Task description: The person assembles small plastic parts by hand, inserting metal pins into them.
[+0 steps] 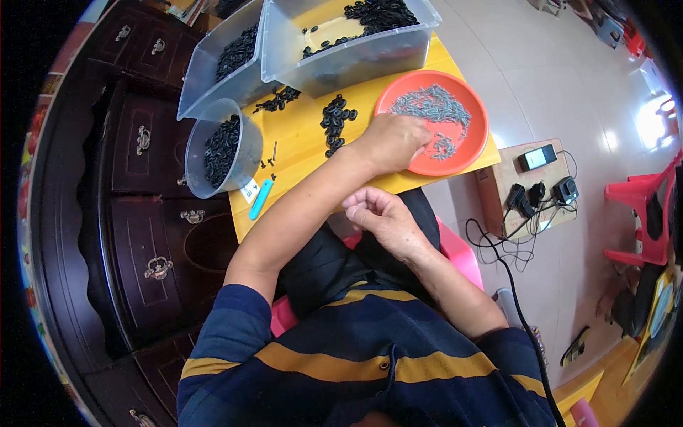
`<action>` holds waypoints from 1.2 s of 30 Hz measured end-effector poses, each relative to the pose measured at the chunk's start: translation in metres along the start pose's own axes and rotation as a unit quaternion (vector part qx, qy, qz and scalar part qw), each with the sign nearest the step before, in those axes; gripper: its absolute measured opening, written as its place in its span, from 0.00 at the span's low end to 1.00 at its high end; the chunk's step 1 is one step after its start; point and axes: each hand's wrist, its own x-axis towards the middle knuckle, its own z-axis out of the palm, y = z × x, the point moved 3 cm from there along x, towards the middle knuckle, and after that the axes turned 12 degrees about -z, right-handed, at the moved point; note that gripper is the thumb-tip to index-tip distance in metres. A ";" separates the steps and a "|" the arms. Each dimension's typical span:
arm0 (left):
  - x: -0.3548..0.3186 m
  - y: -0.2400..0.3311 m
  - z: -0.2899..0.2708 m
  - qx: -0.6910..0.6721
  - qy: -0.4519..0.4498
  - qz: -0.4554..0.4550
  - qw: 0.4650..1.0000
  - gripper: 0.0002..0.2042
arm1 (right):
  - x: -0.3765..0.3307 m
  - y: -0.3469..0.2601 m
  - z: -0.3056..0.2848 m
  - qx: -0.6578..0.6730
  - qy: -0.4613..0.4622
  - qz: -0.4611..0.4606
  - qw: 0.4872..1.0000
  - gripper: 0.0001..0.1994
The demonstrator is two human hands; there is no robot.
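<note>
- Head view shows us seated at a yellow table (299, 146), our left hand (395, 141) reaching across into the orange plate (475, 117) at the table's right edge, fingers down among the small grey screws (434, 105).
- We cannot tell whether that hand grips any screws; the fingertips are hidden by the back of the hand.
- Our right hand (380, 213) hovers off the table's near edge above the lap, fingers loosely curled; whether it pinches something is too small to make out.
- A small pile of black rings (336, 121) lies mid-table, just beside the left wrist.
- A round clear tub (245, 153) of black rings overhangs the left edge; two clear bins (341, 60) crowd the far edge, partly cut off by the frame.
- A blue tool (260, 199) lies near the front-left corner.
- Bare yellow surface remains between the tub and the forearm.
</note>
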 end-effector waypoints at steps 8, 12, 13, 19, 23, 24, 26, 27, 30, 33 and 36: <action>0.001 -0.002 0.000 0.012 -0.004 -0.009 1.000 0.04 | -0.001 0.001 -0.002 -0.002 -0.006 0.017 1.000 0.07; 0.001 -0.001 -0.001 -0.021 -0.023 -0.008 0.999 0.03 | 0.000 0.000 -0.002 -0.005 -0.005 0.016 1.000 0.07; 0.000 -0.001 -0.002 -0.035 -0.026 -0.005 0.999 0.03 | -0.001 -0.001 -0.002 -0.005 -0.005 0.016 1.000 0.07; 0.002 0.005 -0.004 -0.045 -0.048 0.024 0.998 0.03 | 0.000 -0.002 -0.002 -0.001 -0.004 0.019 1.000 0.07; 0.006 0.008 -0.004 0.007 -0.052 0.052 0.997 0.03 | 0.000 -0.001 -0.003 0.001 -0.005 0.020 1.000 0.07; 0.007 0.007 -0.003 0.008 -0.068 0.051 0.996 0.03 | 0.000 -0.001 -0.003 0.004 -0.007 0.021 1.000 0.07; 0.010 0.006 -0.003 0.008 -0.084 0.048 0.995 0.04 | -0.001 -0.001 -0.002 0.006 -0.004 0.019 1.000 0.07; 0.011 0.006 -0.002 0.029 -0.095 0.048 0.994 0.04 | -0.001 -0.001 -0.002 0.009 0.000 0.017 1.000 0.07; 0.013 0.006 -0.002 0.048 -0.106 0.044 0.992 0.05 | 0.000 0.000 -0.002 -0.006 0.001 0.000 1.000 0.07; 0.012 0.004 -0.002 0.036 -0.092 0.050 0.994 0.05 | 0.000 -0.001 -0.001 -0.014 0.002 -0.002 1.000 0.07; 0.011 0.002 -0.002 0.022 -0.075 0.070 0.994 0.05 | 0.000 0.002 -0.003 -0.014 -0.002 -0.002 1.000 0.07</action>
